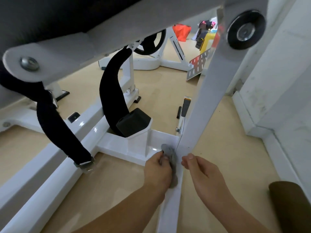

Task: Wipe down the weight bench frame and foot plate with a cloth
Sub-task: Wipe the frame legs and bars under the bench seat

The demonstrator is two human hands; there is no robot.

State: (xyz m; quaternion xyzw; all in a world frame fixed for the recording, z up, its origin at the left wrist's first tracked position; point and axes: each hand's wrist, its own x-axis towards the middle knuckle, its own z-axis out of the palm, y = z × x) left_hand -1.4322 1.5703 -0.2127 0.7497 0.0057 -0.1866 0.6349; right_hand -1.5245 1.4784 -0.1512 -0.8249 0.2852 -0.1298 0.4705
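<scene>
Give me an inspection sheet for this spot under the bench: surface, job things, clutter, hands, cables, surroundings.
Surface: smooth tan floor.
Job's things: glossy white frame; grey cloth bunched where the crossbar meets the upright.
Clutter: grey-and-black object on the floor behind the upright, kind unclear.
Hands: left hand grips the cloth; right hand loosely curled beside the upright, holding nothing.
Cables: nothing seen; black padded straps run from bench to frame.
Surroundings: white wall at right; another white machine, perforated plate, red bag and yellow stool behind.
</scene>
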